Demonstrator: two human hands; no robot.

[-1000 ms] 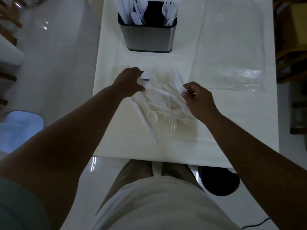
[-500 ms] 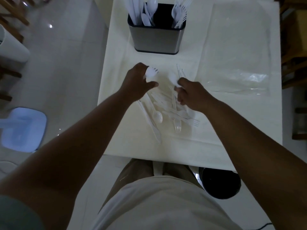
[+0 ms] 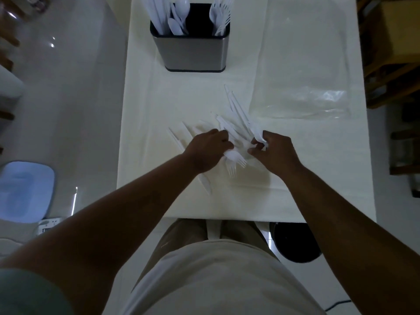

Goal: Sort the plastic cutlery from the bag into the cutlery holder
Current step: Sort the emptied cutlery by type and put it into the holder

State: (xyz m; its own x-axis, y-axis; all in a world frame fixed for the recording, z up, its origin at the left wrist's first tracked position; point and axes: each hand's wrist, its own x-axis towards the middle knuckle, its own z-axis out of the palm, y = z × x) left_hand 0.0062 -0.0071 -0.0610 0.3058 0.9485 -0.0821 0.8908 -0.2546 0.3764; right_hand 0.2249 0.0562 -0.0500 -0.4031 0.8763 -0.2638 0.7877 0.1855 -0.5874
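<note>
far left on the floor, a blue-lidded bin; above it, a bit of wooden chair at the frame's edge. next, the white table, stretching away from the body. at its far end the steel cutlery holder, upright, knives and spoons standing in the left compartment, forks in the right one, dark middle between. mid-table, the loose pile of plastic cutlery, fanned and overlapping, with one knife lying at the near left, partly hidden by the left forearm. over the pile's near part, the left hand, knuckles up, fingers curled down and clamped on a pair of forks, tines poking out toward the body. just right of it, not touching, the right hand, thumb and forefinger pinched on a small white piece of cutlery, kind not clear; other fingers loosely bent. hands and wrists covering part of the pile. right of the pile, the clear plastic bag, flat on the table, crumpled at its near end. under the table's near right corner, a round black thing on the floor. far right, wooden furniture.

against half a second ago: both hands lower in the pile, nearer the body and farther from the holder; back then a fork head up beside the left thumb and a spoon bowl above the right fist, now tines turned toward the body under the left hand.
</note>
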